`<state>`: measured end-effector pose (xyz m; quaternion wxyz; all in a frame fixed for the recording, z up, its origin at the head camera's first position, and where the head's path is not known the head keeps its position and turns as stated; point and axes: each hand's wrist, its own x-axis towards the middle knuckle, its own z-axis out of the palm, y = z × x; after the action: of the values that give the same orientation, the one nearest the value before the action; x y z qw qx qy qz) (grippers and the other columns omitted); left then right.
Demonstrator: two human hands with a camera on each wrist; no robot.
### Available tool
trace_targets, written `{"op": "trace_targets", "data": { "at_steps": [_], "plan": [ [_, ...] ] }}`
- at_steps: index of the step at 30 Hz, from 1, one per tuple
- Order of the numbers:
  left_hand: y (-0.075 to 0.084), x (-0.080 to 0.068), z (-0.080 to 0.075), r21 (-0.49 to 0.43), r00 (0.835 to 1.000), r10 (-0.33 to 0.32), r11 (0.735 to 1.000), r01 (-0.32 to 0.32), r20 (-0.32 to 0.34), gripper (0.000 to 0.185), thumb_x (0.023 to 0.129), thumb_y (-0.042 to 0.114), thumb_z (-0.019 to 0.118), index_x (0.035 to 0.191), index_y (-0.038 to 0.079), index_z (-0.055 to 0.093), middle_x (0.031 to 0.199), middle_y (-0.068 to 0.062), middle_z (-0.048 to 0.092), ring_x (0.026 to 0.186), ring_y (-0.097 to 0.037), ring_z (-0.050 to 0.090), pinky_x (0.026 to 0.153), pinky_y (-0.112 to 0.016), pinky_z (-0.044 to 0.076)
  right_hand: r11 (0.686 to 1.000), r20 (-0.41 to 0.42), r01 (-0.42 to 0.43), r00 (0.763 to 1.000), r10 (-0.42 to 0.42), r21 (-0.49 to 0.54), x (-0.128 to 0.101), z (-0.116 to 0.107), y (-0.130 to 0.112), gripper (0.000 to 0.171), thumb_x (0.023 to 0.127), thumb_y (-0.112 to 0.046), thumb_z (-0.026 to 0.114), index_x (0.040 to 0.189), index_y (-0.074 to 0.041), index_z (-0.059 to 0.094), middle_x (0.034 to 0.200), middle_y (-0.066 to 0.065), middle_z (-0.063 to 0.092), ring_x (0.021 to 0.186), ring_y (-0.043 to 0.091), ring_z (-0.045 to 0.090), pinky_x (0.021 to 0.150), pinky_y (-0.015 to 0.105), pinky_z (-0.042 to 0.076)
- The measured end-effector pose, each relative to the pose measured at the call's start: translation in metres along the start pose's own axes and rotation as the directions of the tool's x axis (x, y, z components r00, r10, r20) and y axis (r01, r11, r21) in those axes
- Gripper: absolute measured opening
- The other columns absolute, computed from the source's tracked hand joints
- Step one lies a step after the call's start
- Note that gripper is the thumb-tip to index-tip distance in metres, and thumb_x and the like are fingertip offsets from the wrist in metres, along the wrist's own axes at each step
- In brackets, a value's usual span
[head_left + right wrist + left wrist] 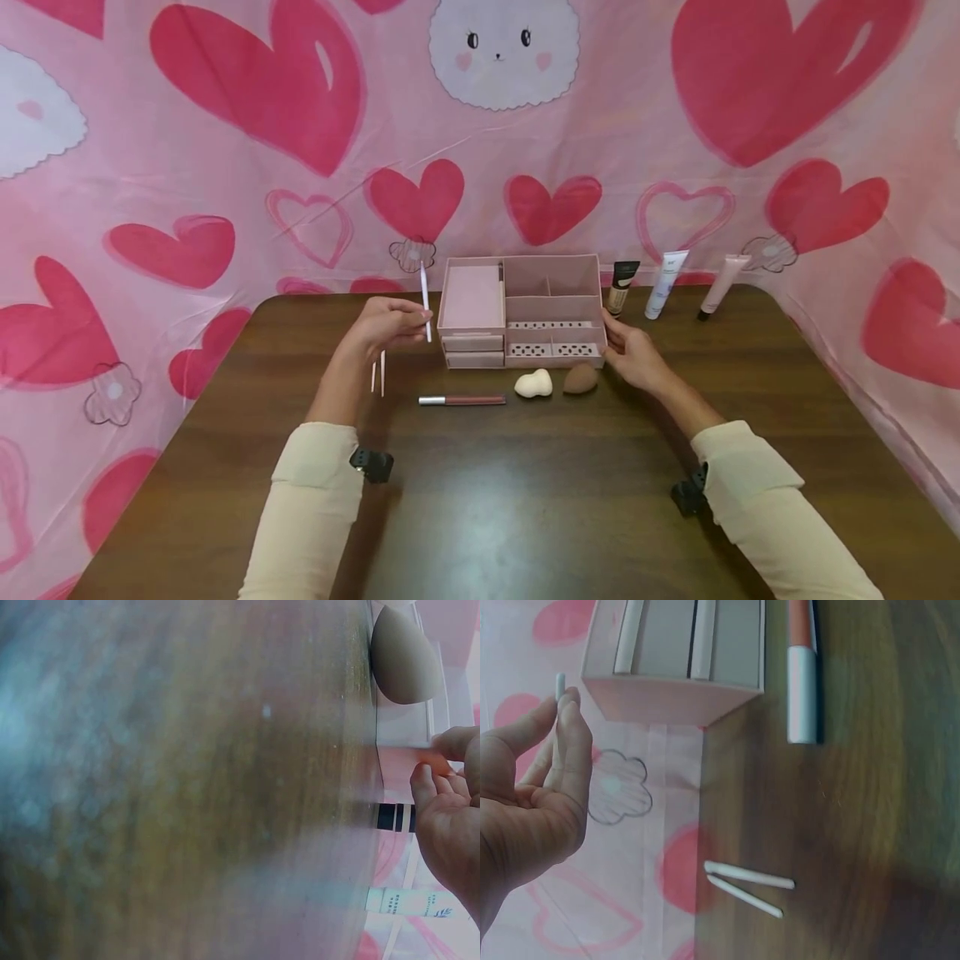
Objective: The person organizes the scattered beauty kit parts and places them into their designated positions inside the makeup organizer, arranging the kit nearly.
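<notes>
left hand (390,323): pinches thin white stick (425,302) upright, just left of pink organizer (522,312); fingers curled round it
right hand (630,354): fingers rest against organizer's right front corner, relaxed, gripping nothing I can tell
slip risk: stick held only at fingertips; could likely twist or drop beside the organizer wall
knock risk: two more white sticks (377,372) lie under left wrist, may get swept; lip gloss tube (461,401), white sponge (533,383), brown sponge (581,379) sit close to organizer front
tip risk: three tubes (666,284) upright just right of organizer, near right hand
edges: organizer near desk (525,500) back edge, cloth backdrop behind
open room: wide bare desk toward person, between sleeves
</notes>
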<state>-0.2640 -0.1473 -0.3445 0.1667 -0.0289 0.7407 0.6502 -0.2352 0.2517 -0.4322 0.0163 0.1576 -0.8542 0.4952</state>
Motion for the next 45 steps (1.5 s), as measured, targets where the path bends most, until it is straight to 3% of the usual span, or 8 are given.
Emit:
{"op": "trace_targets", "data": {
  "at_steps": [8, 16, 25, 34, 39, 45],
  "plan": [
    [0.011, 0.009, 0.019, 0.018, 0.999, 0.029, 0.999, -0.029, 0.03, 0.034, 0.098, 0.003, 0.061, 0.126, -0.015, 0.058, 0.075, 0.007, 0.071, 0.066, -0.005, 0.067, 0.069, -0.023, 0.061, 1.0, -0.011, 0.015, 1.0, -0.016, -0.022, -0.002, -0.003, -0.003, 0.065, 0.092, 0.015, 0.056, 0.151, 0.016, 0.027, 0.153, 0.039, 0.033, 0.135, 0.05, 0.044, 0.102, 0.043, 0.046],
    [0.019, 0.011, 0.03, 0.043, 1.0, 0.012, 0.999, -0.013, 0.014, 0.033, 0.096, 0.001, 0.063, 0.124, -0.016, 0.059, 0.067, 0.006, 0.069, 0.06, -0.003, 0.064, 0.062, -0.017, 0.058, 1.0, 0.006, 0.018, 1.0, -0.018, 0.015, -0.001, -0.003, -0.002, 0.065, 0.093, 0.017, 0.053, 0.152, 0.016, 0.025, 0.155, 0.039, 0.029, 0.136, 0.051, 0.043, 0.102, 0.044, 0.045],
    [0.03, 0.016, 0.044, 0.038, 1.0, -0.009, 0.999, 0.008, 0.021, 0.036, 0.096, 0.0, 0.063, 0.128, -0.016, 0.059, 0.072, 0.002, 0.07, 0.06, -0.005, 0.065, 0.062, -0.018, 0.058, 1.0, 0.015, 0.004, 1.0, -0.005, 0.027, 0.001, -0.004, 0.0, 0.065, 0.094, 0.016, 0.052, 0.153, 0.015, 0.023, 0.156, 0.039, 0.028, 0.137, 0.051, 0.042, 0.103, 0.045, 0.044],
    [0.033, 0.028, 0.061, 0.052, 0.998, -0.048, 0.998, 0.046, 0.039, 0.021, 0.093, -0.002, 0.066, 0.111, -0.013, 0.068, 0.065, -0.001, 0.066, 0.057, -0.007, 0.062, 0.057, -0.017, 0.056, 1.0, 0.003, 0.002, 1.0, -0.003, 0.014, -0.002, -0.003, 0.003, 0.065, 0.094, 0.015, 0.053, 0.152, 0.015, 0.025, 0.154, 0.04, 0.03, 0.137, 0.05, 0.042, 0.1, 0.024, 0.049],
    [0.034, 0.032, 0.065, 0.051, 0.996, -0.083, 0.995, 0.081, 0.038, 0.009, 0.093, -0.003, 0.065, 0.1, -0.009, 0.068, 0.066, -0.002, 0.066, 0.055, -0.008, 0.061, 0.057, -0.018, 0.056, 1.0, 0.004, 0.001, 1.0, -0.001, 0.018, -0.002, -0.003, 0.003, 0.065, 0.093, 0.015, 0.054, 0.152, 0.015, 0.026, 0.154, 0.039, 0.03, 0.137, 0.05, 0.042, 0.102, 0.03, 0.048],
    [0.037, 0.034, 0.069, 0.086, 0.993, -0.105, 0.991, 0.1, 0.052, 0.014, 0.094, -0.003, 0.064, 0.104, -0.011, 0.068, 0.068, -0.002, 0.066, 0.056, -0.008, 0.061, 0.058, -0.018, 0.056, 1.0, -0.007, 0.004, 1.0, -0.004, 0.005, -0.002, -0.003, 0.002, 0.064, 0.093, 0.015, 0.055, 0.151, 0.016, 0.027, 0.154, 0.039, 0.031, 0.137, 0.049, 0.042, 0.102, 0.035, 0.048]
  ]
}}
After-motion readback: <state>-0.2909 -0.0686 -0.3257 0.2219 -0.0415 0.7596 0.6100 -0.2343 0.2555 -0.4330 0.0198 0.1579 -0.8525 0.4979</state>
